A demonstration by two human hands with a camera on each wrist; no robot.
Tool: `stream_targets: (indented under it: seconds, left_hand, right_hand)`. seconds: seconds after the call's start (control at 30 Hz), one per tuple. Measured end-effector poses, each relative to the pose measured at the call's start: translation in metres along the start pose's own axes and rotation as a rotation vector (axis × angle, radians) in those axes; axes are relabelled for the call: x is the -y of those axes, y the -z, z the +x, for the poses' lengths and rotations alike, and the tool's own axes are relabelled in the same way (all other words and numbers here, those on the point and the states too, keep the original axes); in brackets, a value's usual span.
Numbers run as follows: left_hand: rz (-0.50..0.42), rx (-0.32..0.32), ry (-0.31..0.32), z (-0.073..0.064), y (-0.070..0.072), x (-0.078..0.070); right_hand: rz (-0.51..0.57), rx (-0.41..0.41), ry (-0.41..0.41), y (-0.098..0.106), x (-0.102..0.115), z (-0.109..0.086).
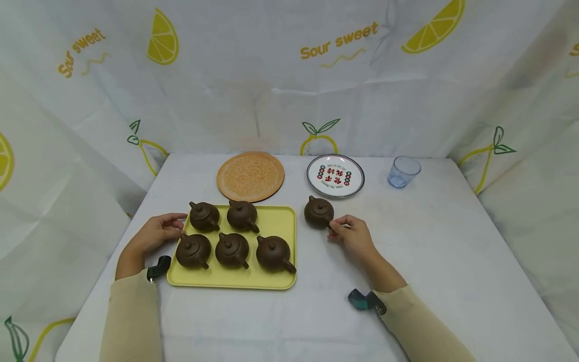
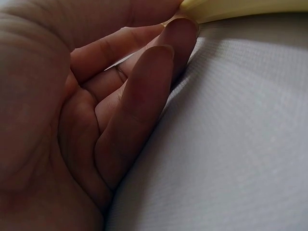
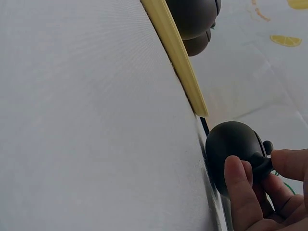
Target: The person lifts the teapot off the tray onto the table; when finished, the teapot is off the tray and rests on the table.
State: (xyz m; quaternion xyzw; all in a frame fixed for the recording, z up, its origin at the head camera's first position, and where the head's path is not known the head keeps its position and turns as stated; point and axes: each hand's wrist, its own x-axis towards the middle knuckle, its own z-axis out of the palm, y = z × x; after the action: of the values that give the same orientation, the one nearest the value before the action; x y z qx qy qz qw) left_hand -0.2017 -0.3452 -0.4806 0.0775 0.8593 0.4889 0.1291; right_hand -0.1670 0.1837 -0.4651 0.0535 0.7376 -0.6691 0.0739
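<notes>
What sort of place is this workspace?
Probably an improvised tabletop recording set-up: lemon-printed sheeting surrounds a white-covered table, and the person has a dark device at each wrist. The brown teapots suggest tea ware, but no kitchen fixtures show.

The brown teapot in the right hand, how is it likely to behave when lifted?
The teapot probably feels rigid, since its body looks ceramic. It may tilt, because the right hand grips only one side. Its protruding spout might chip if knocked.

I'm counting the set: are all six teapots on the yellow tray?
No, five teapots are on the yellow tray, while the right hand holds the sixth teapot beside it.
</notes>
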Motion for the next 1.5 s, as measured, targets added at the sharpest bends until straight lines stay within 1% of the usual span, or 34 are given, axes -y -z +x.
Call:
stream_targets:
  seconds: [0.03,0.07,0.27,0.3,0.47,0.6,0.7,0.8,0.9,1.1,1.23,1.33,1.5]
  left_hand:
    - [0.003,0.0,0.002,0.0,0.0,0.001]
    - [0.002,0.002,0.002,-0.001,0.0,-0.003]
    - [-0.011,0.005,-0.007,-0.002,-0.002,-0.002]
    - [-0.012,0.002,-0.005,0.0,-0.002,0.001]
    - [-0.023,0.002,0.008,0.0,-0.004,-0.001]
    - [-0.026,0.005,0.006,-0.003,-0.005,-0.004]
    - [-0.014,-0.005,0.009,-0.004,-0.004,-0.002]
    - [-0.006,-0.014,0.011,-0.002,-0.003,0.001]
    - [-0.008,-0.014,0.006,0.001,-0.002,0.002]
    - [-0.022,-0.017,0.014,0.006,-0.001,0.001]
    - [-0.013,-0.011,0.025,0.006,-0.001,0.0]
    - [-0.006,-0.01,0.036,0.005,-0.001,0.001]
    - [-0.004,-0.012,0.037,0.003,-0.001,0.001]
  right_hand:
    - [0.004,-0.003,-0.001,0.0,0.0,0.001]
    - [0.011,-0.005,-0.005,-0.001,0.0,0.001]
    - [0.033,0.008,-0.02,0.0,-0.002,0.004]
    - [0.028,0.014,-0.021,0.0,-0.002,0.004]
    - [-0.039,0.028,-0.034,0.006,-0.003,0.002]
    - [-0.068,0.005,-0.032,0.009,0.005,-0.003]
    - [-0.06,0.021,-0.01,0.005,0.014,-0.009]
    - [-0.066,0.063,-0.002,-0.004,0.02,-0.016]
    - [-0.078,0.121,0.012,-0.016,0.021,-0.024]
    - [-0.101,0.27,0.077,-0.04,0.012,-0.036]
    - [-0.157,0.361,0.098,-0.053,0.007,-0.044]
    - [-0.201,0.42,0.091,-0.059,0.004,-0.049]
    - [-0.199,0.472,0.052,-0.066,0.0,-0.052]
